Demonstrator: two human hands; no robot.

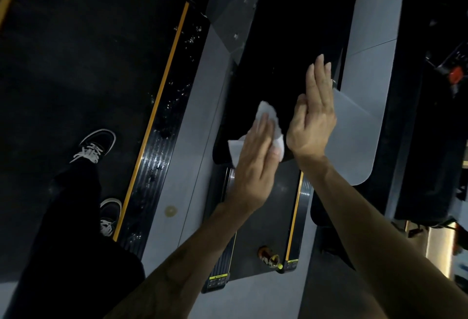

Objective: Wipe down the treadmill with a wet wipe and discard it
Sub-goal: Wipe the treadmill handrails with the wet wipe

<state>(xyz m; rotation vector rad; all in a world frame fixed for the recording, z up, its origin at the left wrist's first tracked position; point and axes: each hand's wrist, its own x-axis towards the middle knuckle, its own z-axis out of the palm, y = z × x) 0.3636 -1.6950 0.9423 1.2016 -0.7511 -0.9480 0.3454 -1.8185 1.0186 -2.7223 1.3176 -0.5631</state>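
Observation:
A crumpled white wet wipe (263,113) lies against a black glossy panel (286,47) of the treadmill. My left hand (253,166) presses flat on the wipe with straight fingers, covering its lower part. My right hand (312,116) rests beside it on the same black panel, fingers straight and together, pointing up toward the panel's grey side trim (354,128). It holds nothing.
Below the hands runs a treadmill deck (268,217) with yellow-edged side rails, and a small amber bottle (268,258) lies on it. At the left, my shoes (96,146) stand on another belt (76,65) with a yellow stripe. Grey floor (192,166) lies between the two machines.

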